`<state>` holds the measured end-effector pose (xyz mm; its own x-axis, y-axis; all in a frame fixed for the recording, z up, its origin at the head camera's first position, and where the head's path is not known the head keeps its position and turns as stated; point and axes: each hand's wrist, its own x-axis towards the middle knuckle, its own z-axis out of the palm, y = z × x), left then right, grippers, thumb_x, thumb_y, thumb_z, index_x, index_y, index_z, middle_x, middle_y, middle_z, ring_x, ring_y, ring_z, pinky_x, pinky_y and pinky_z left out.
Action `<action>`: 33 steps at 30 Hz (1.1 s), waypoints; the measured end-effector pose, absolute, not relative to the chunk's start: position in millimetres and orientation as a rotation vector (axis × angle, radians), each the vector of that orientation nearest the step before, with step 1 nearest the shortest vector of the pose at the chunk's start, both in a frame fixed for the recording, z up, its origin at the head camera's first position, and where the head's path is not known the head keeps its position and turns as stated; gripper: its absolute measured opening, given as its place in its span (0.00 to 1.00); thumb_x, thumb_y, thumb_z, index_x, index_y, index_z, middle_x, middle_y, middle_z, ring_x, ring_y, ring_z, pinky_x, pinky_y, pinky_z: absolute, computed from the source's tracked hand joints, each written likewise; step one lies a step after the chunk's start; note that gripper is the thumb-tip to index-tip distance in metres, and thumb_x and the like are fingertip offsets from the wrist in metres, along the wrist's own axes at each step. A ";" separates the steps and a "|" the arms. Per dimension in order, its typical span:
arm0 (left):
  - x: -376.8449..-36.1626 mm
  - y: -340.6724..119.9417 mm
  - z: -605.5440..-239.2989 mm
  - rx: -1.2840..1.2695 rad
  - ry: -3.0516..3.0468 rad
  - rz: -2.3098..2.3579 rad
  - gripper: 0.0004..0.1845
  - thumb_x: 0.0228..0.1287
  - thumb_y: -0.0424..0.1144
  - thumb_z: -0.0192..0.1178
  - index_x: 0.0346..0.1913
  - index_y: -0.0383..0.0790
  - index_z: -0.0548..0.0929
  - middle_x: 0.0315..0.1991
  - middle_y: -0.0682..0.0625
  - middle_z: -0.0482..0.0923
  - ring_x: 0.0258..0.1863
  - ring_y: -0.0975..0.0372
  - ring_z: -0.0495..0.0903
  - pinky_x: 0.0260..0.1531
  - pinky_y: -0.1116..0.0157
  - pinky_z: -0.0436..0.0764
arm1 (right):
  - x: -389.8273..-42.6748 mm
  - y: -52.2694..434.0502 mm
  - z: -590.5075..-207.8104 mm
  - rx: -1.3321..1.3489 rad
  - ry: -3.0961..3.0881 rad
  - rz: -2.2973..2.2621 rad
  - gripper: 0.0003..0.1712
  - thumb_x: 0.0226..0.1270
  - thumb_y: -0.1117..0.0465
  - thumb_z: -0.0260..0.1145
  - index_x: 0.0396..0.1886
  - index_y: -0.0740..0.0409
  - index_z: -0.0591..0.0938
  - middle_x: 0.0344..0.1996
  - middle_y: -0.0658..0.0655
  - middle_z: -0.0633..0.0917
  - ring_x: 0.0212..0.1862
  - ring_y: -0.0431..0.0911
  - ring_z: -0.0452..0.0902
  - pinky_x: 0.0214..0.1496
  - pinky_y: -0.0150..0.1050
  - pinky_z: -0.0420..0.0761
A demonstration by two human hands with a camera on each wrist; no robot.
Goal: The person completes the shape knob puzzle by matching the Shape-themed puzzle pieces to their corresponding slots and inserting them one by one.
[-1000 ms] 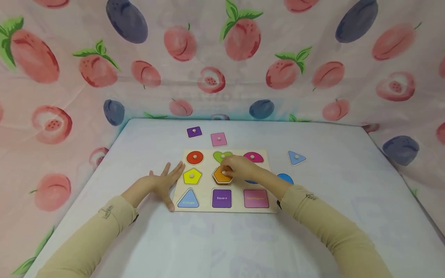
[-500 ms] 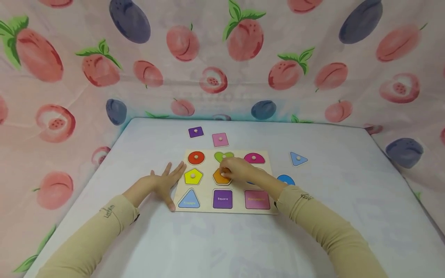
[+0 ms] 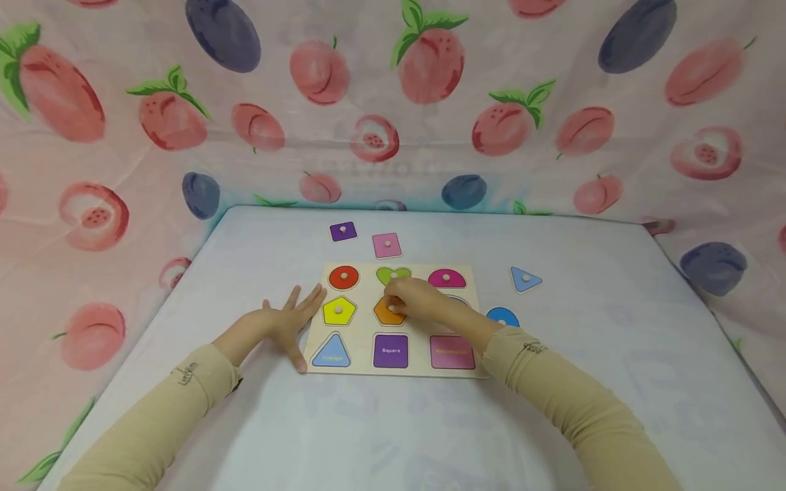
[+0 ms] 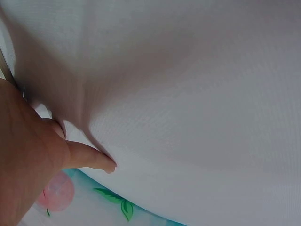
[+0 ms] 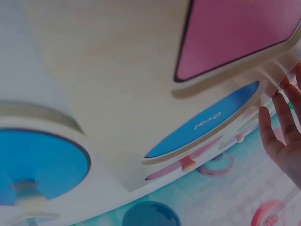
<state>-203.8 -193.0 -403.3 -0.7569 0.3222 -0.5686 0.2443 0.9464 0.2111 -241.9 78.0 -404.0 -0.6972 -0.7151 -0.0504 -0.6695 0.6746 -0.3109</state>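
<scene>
A wooden shape puzzle board (image 3: pixel 366 294) lies in the middle of the table. My right hand (image 3: pixel 396 307) reaches over its centre, fingers curled, and pinches the peg of the orange hexagon piece (image 3: pixel 385 316), which sits in the middle recess. My left hand (image 3: pixel 291 320) lies flat with fingers spread, touching the board's left edge. The red circle (image 3: pixel 344 277), green heart (image 3: pixel 393 275), pink semicircle (image 3: pixel 447 278) and yellow pentagon (image 3: pixel 339 311) sit in their recesses. The right wrist view shows the empty blue oval recess (image 5: pixel 202 125) and the pink rectangle recess (image 5: pixel 235 33).
Loose pieces lie around the board: a purple square (image 3: pixel 342 231) and a pink rectangle (image 3: pixel 386 245) behind it, a blue triangle (image 3: pixel 525 279) and a blue oval (image 3: pixel 502 317) to its right. Fruit-print cloth (image 3: pixel 430 102) walls the table on three sides.
The orange hexagon has settled lower and flatter into its recess under my right hand. My left hand has stayed at the board's edge.
</scene>
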 end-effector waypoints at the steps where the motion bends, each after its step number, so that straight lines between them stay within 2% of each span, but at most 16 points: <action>1: -203.2 -193.1 -402.6 0.398 2.464 0.163 0.78 0.28 0.59 0.77 0.74 0.46 0.28 0.75 0.46 0.18 0.72 0.40 0.21 0.54 0.24 0.33 | -241.6 76.9 -404.0 -1.139 2.719 -0.401 0.02 0.62 0.64 0.66 0.32 0.57 0.81 0.29 0.51 0.79 0.34 0.43 0.71 0.42 0.33 0.77; 7: -201.8 -194.1 -400.4 0.406 2.458 0.164 0.78 0.28 0.59 0.77 0.74 0.46 0.28 0.75 0.46 0.18 0.72 0.40 0.21 0.53 0.24 0.33 | -240.2 74.1 -402.3 -1.131 2.712 -0.393 0.03 0.62 0.65 0.66 0.30 0.56 0.79 0.28 0.51 0.79 0.34 0.44 0.71 0.41 0.33 0.76; 10: -203.2 -195.1 -399.5 0.409 2.462 0.148 0.78 0.28 0.60 0.77 0.74 0.45 0.28 0.75 0.46 0.18 0.72 0.39 0.21 0.53 0.23 0.33 | -240.0 75.8 -401.0 -1.101 2.688 -0.444 0.02 0.61 0.65 0.66 0.33 0.56 0.80 0.31 0.51 0.80 0.35 0.43 0.72 0.43 0.33 0.77; 18: -208.2 -196.1 -404.8 0.419 2.463 0.143 0.79 0.27 0.61 0.77 0.74 0.47 0.27 0.75 0.47 0.17 0.72 0.40 0.20 0.53 0.23 0.32 | -241.4 82.8 -396.3 -1.050 2.595 -0.503 0.09 0.60 0.65 0.67 0.41 0.57 0.82 0.32 0.51 0.81 0.38 0.43 0.72 0.47 0.31 0.78; 25: -207.8 -194.9 -408.3 0.416 2.451 0.152 0.79 0.27 0.61 0.77 0.74 0.47 0.27 0.75 0.47 0.17 0.72 0.40 0.20 0.53 0.23 0.32 | -235.3 87.2 -389.1 -1.039 2.578 -0.425 0.18 0.61 0.62 0.67 0.51 0.59 0.81 0.41 0.53 0.85 0.41 0.45 0.76 0.52 0.35 0.79; 33: -205.9 -196.8 -406.1 0.403 2.457 0.158 0.79 0.27 0.61 0.77 0.74 0.47 0.27 0.75 0.47 0.17 0.72 0.40 0.20 0.53 0.24 0.31 | -226.9 96.6 -385.4 -1.005 2.616 -0.424 0.15 0.62 0.63 0.66 0.49 0.58 0.82 0.46 0.54 0.85 0.47 0.46 0.78 0.55 0.38 0.79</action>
